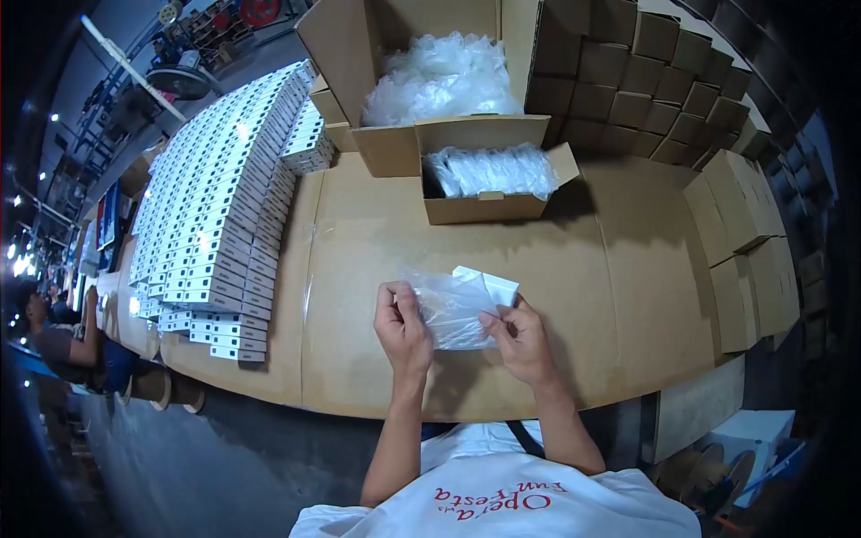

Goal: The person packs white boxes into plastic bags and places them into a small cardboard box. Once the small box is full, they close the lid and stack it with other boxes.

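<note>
The left hand clamps its fingers on the clear bag, the right hand pinches it beside the white piece, with the small carton at 12 o'clock.

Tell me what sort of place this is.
Probably a packing area in a workshop or factory: a cardboard-covered table with a big stack of small white boxes, open cartons of clear plastic bags, and brown boxes piled behind.

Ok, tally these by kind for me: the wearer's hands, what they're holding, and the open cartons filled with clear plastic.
Hands, left hand and right hand: 2
Clear plastic bag: 1
White item: 1
Open cartons, large carton and small carton: 2
Total: 6
</note>
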`<action>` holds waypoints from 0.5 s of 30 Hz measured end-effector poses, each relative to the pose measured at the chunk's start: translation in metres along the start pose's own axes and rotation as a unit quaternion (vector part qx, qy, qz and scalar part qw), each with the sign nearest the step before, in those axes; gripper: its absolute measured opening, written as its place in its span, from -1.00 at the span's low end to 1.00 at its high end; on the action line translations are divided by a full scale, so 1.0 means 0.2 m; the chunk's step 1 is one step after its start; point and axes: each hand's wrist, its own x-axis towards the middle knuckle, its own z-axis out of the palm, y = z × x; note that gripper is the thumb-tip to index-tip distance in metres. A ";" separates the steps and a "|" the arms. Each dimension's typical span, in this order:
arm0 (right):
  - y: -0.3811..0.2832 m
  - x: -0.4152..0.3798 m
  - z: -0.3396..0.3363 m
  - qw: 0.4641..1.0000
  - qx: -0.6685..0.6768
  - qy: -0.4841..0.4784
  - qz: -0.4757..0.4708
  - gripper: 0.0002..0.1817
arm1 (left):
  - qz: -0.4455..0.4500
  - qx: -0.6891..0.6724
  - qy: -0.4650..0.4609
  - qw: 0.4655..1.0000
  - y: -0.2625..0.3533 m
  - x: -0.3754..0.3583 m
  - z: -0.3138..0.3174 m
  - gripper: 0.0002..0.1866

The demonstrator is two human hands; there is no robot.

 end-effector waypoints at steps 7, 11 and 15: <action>-0.01 -0.01 -0.03 0.994 -0.077 0.056 -0.050 -0.74 | 0.173 0.079 0.012 0.982 0.10 0.06 -0.09 -0.82; -0.07 -0.01 -0.05 0.993 -0.114 0.027 -0.031 -0.78 | 0.331 0.281 -0.149 0.888 0.33 0.09 -0.05 -0.67; -0.03 -0.02 -0.07 0.992 -0.109 0.038 -0.051 -0.78 | 0.352 0.312 -0.208 0.858 0.26 0.11 -0.04 -0.63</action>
